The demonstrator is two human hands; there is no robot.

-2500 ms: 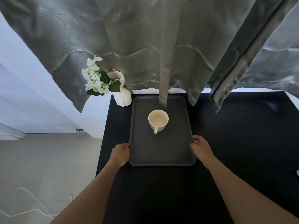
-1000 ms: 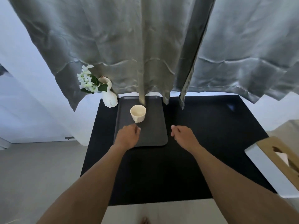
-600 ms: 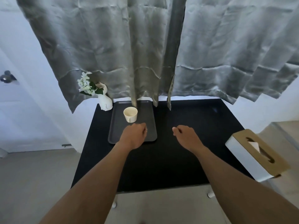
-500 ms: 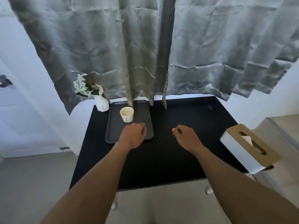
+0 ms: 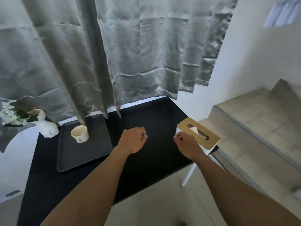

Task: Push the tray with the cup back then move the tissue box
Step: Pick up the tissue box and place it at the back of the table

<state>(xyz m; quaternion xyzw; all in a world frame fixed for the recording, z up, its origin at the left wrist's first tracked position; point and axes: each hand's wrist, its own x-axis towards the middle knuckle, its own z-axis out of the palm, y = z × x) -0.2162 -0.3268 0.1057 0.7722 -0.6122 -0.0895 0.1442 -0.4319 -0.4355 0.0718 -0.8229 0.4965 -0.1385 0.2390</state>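
While the left hand (image 5: 132, 140) hangs clenched, the right hand (image 5: 187, 144) curls empty beside the tissue box (image 5: 199, 132)

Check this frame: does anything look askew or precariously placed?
Yes: the tissue box sits at the table's right edge, its far end overhanging. The curtain hem drapes onto the tray behind the upright cup. No spill.

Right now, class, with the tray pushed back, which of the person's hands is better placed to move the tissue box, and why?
The right hand: it is already at the near end of the white tissue box with the wooden lid on the black table's right edge. The left hand hangs mid-table, loosely closed, farther from it.
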